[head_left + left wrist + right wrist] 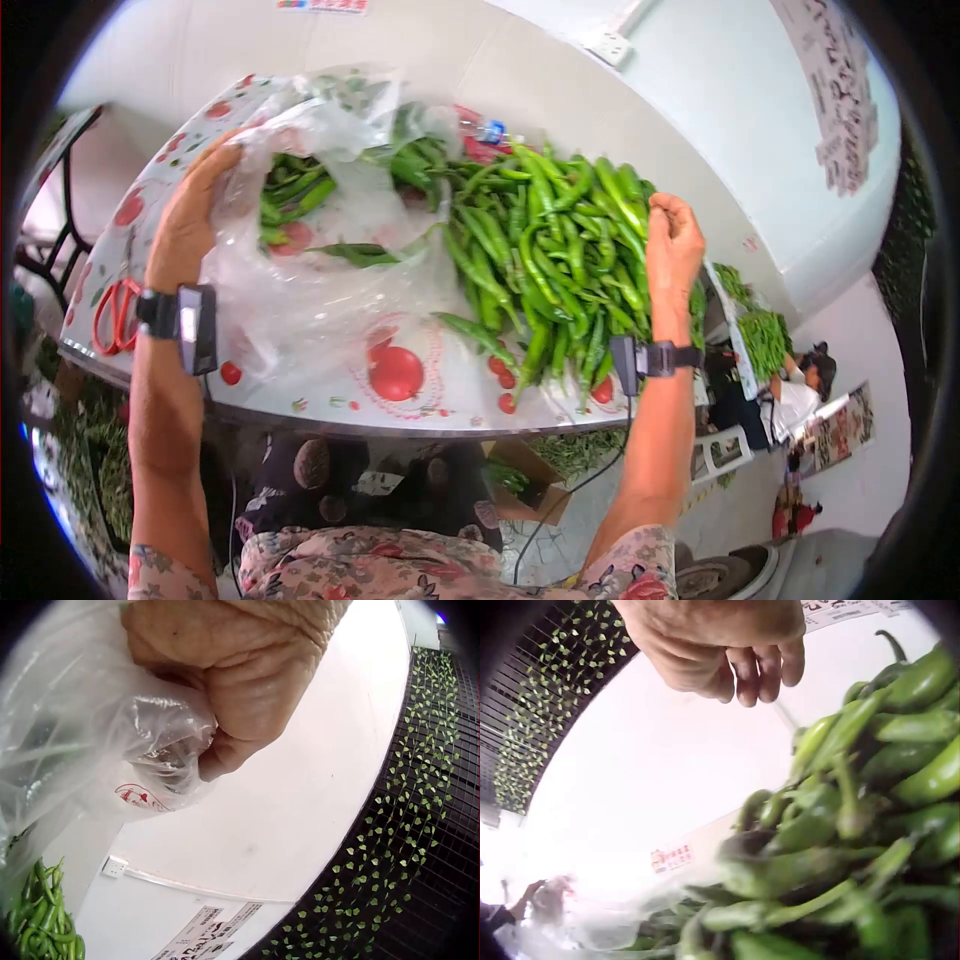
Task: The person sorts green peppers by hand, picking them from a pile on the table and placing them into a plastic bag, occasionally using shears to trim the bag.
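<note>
Green peppers (560, 240) are heaped on the right half of a patterned table (330, 400). A clear plastic bag (320, 290) lies to their left with some peppers inside. My left hand (190, 215) grips the bag's left edge; in the left wrist view the fingers of that hand (240, 667) pinch the crumpled plastic (75, 750). At the right edge of the heap is my right hand (675, 255), its fingers loosely bent. The right wrist view shows this hand (720, 645) above the peppers (817, 862), holding nothing.
Red-handled scissors (117, 315) lie at the table's left end. A bottle (488, 131) stands behind the heap by the wall. Below the table is a cardboard box (530, 485) with peppers. Another person (795, 400) is at the right, near more greens (765, 340).
</note>
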A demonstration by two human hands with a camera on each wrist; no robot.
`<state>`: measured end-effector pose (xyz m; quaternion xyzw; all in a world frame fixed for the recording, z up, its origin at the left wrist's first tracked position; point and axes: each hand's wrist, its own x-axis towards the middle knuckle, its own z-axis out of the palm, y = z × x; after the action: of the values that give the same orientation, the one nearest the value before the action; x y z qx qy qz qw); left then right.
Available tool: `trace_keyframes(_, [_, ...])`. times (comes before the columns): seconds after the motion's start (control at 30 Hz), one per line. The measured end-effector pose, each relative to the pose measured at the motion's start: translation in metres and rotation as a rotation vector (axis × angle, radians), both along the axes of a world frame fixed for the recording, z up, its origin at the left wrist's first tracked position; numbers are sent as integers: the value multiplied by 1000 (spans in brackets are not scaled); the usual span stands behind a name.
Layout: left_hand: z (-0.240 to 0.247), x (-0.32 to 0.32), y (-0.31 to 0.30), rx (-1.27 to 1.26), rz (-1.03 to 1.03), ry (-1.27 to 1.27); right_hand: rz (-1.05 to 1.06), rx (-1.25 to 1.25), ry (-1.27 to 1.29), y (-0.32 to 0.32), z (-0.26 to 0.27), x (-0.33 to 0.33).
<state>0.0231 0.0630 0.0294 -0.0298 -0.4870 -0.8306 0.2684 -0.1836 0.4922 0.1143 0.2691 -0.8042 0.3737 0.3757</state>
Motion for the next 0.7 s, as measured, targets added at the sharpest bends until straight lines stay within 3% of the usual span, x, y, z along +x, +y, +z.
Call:
trace_keyframes(0.07, [-1, 3, 0, -27, 36, 9, 247, -80, -210, -30, -1, 23])
trace_keyframes(0.13, [-1, 7, 12, -110, 95, 119, 433, 53, -315, -63, -5, 53])
trace_keyframes(0.2, [2, 2, 1, 42, 52, -9, 532, 222, -401, -99, -8, 87])
trace_keyframes(0.33, [-2, 0, -9, 67, -18, 25, 782, 510, -497, -160, -29, 114])
trace_keyframes(0.43, [-4, -1, -11, 78, -14, 34, 880, 562, -523, -200, -46, 113])
trace_keyframes(0.57, [-5, -3, -12, 62, -16, 55, 782, 865, -391, -228, -67, 89])
trace_keyframes(0.7, [-4, -3, -14, 48, -15, 57, 742, 938, -348, -228, -88, 76])
